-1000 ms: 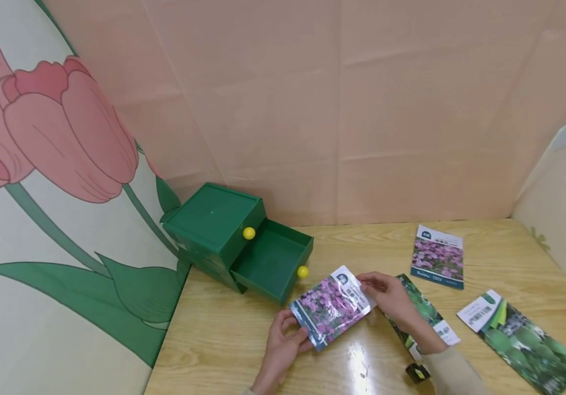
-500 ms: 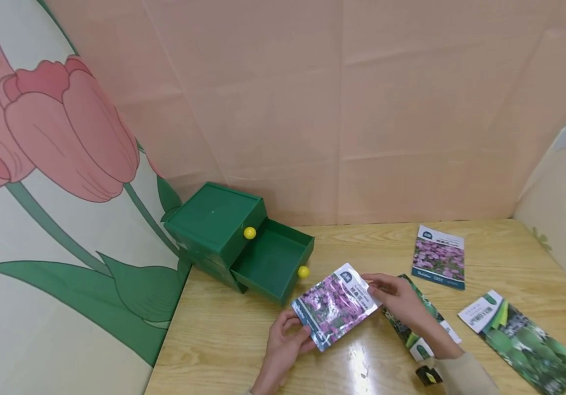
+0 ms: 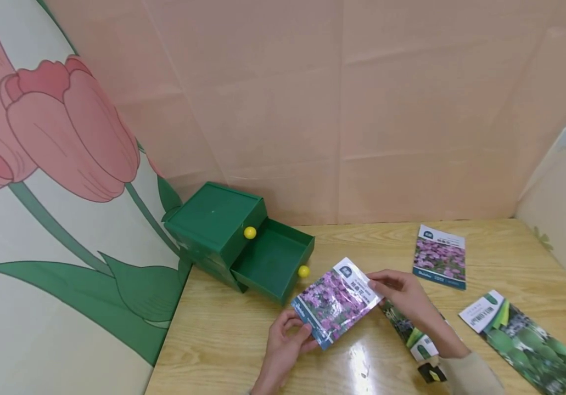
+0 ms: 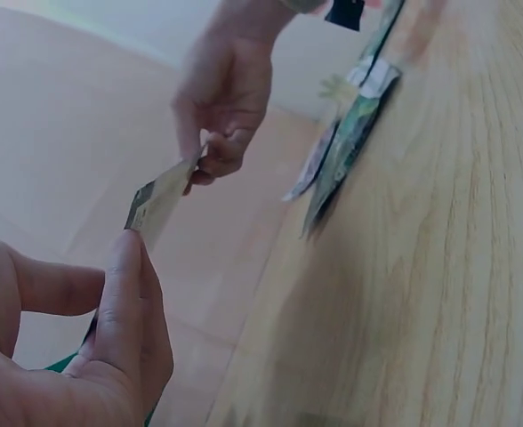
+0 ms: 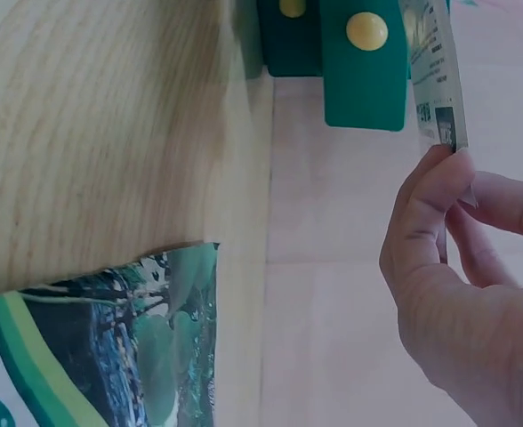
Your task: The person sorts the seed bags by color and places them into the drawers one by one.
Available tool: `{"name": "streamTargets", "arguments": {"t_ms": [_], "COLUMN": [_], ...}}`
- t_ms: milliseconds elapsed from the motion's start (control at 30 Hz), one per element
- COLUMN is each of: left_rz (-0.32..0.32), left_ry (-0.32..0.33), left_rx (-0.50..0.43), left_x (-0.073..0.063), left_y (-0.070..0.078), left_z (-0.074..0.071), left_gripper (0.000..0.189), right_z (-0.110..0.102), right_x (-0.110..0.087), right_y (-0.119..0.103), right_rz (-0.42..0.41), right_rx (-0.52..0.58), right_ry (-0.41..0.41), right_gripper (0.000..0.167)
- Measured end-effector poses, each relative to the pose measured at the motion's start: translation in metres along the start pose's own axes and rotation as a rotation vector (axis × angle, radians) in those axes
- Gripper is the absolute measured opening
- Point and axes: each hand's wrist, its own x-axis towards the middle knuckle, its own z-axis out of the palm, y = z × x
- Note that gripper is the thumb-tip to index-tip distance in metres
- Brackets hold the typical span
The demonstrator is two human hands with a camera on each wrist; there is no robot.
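Observation:
A seed packet with pink-purple flowers (image 3: 334,302) is held tilted above the table between both hands. My left hand (image 3: 285,340) pinches its lower left corner between thumb and fingers. At the opposite, white-labelled end, my right hand (image 3: 406,296) pinches the edge. In the right wrist view the packet's printed back (image 5: 435,71) shows beside the right hand (image 5: 448,231). Beneath the right forearm lies a green packet (image 3: 401,323), partly hidden. Behind the held packet stands a small green drawer box (image 3: 213,219), its lower drawer (image 3: 270,263) pulled out with nothing visible inside.
Another purple-flower packet (image 3: 440,258) lies at the back right of the wooden table (image 3: 213,329). A large green packet (image 3: 525,340) lies nearer at the right. Yellow knobs mark the drawers. A small black object (image 3: 432,373) is by the right sleeve.
Both hands keep hold of the flower packet. The right hand and its end of the packet have shifted slightly right, and the packet's tilt has changed a little.

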Motion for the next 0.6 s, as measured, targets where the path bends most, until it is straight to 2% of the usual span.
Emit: {"name": "streamTargets", "arguments": {"t_ms": [500, 600], "left_rz": [0.011, 0.018], "left_ry": [0.023, 0.027], "left_rx": [-0.003, -0.011], "left_x": [-0.007, -0.007], "left_y": [0.019, 0.022], "left_z": [0.002, 0.001], "left_gripper": [0.028, 0.026], "right_z": [-0.003, -0.002], "right_x": [0.005, 0.009], "right_y": [-0.016, -0.021], "right_rz": [-0.004, 0.018], "right_rx": [0.016, 0.039], "right_ry": [-0.047, -0.050], "right_gripper": [0.035, 0.037]}}
